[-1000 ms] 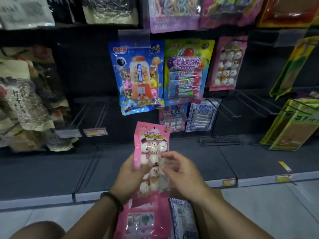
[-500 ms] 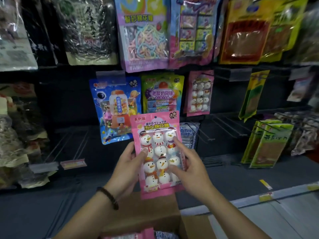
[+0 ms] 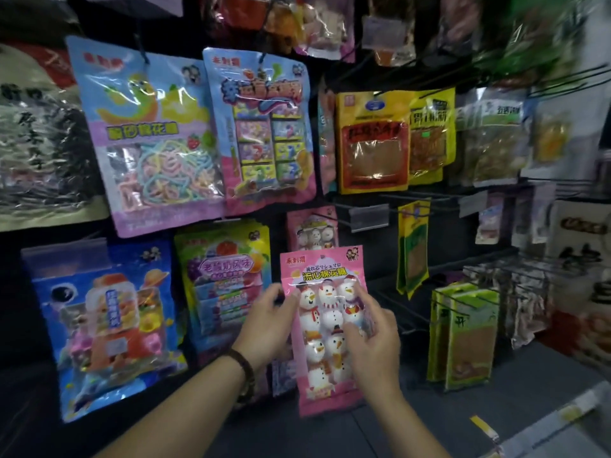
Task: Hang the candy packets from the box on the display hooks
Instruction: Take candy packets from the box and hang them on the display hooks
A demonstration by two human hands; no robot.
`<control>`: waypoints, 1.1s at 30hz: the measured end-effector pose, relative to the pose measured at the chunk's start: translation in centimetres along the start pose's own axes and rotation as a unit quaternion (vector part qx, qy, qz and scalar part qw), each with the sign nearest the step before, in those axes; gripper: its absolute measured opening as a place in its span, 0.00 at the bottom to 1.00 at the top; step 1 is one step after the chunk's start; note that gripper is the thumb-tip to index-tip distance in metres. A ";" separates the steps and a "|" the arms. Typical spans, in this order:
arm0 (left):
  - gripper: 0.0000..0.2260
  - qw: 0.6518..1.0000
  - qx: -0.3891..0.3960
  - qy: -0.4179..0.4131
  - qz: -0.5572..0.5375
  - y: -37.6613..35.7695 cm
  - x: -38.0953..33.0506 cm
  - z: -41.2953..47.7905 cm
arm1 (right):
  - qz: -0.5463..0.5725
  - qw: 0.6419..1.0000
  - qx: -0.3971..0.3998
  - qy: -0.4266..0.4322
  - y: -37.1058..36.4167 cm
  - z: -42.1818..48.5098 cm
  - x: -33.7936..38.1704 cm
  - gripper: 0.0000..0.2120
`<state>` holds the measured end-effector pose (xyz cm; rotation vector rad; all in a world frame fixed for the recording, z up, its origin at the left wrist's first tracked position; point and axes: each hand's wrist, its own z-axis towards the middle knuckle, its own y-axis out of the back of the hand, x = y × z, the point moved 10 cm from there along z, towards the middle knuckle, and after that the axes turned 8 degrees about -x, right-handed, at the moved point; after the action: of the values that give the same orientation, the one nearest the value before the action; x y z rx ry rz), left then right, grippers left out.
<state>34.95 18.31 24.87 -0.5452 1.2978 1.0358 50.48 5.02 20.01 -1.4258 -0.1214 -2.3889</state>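
Both hands hold one pink snowman packet (image 3: 325,312) upright in front of the display wall, printed face to the person. The packet is not on any hook, and its top edge is free.

The left hand (image 3: 267,322) is at the packet's left edge. Its fingers are curled and pinch that edge near the top row of snowmen. There is a dark bead bracelet (image 3: 246,371) on that wrist.

The right hand (image 3: 373,345) grips the packet's right edge. The thumb (image 3: 352,332) presses on the front over the middle snowmen, and the fingers wrap the side. The fingertips behind the packet are hidden.

A matching pink packet (image 3: 312,228) hangs on the wall just above the held packet and behind it, partly covered by its top.

A clear tag holder (image 3: 368,216) on a wire hook sits up and to the right of the held packet. Bare black wire hooks (image 3: 393,309) stick out just to its right.

A yellow-purple fruit candy packet (image 3: 224,269) hangs just to the left, behind the left hand. A blue gumball-machine packet (image 3: 109,325) hangs further left.

A big pastel string-candy packet (image 3: 155,137) hangs above and to the left. Green-yellow packets (image 3: 463,335) hang well to the right, and the far right side is blurred.
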 end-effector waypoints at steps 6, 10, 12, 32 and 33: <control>0.12 0.998 0.012 -0.053 0.033 -5.2 -2.1 4.1 | 0.001 0.995 -0.086 0.046 2.5 4.8 -1.9 0.28; 0.21 0.999 -0.024 -0.046 0.012 -6.6 -3.2 5.8 | 0.008 0.994 -0.102 0.041 2.3 6.9 -2.6 0.28; 0.23 0.998 -0.042 -0.043 0.019 -6.8 -3.3 6.8 | 0.001 0.995 -0.093 0.047 2.2 7.6 -2.5 0.28; 0.18 0.994 -0.110 -0.021 -0.009 -6.9 -3.4 11.1 | -0.042 0.998 -0.053 0.017 0.7 10.5 -3.0 0.27; 0.19 0.993 -0.115 -0.016 -0.008 -6.8 -3.1 11.5 | -0.060 0.997 -0.053 0.019 0.6 10.6 -3.1 0.27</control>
<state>46.82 23.63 29.08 -0.7096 1.1510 1.1847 60.88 7.91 22.47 -1.4567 -0.0737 -2.5524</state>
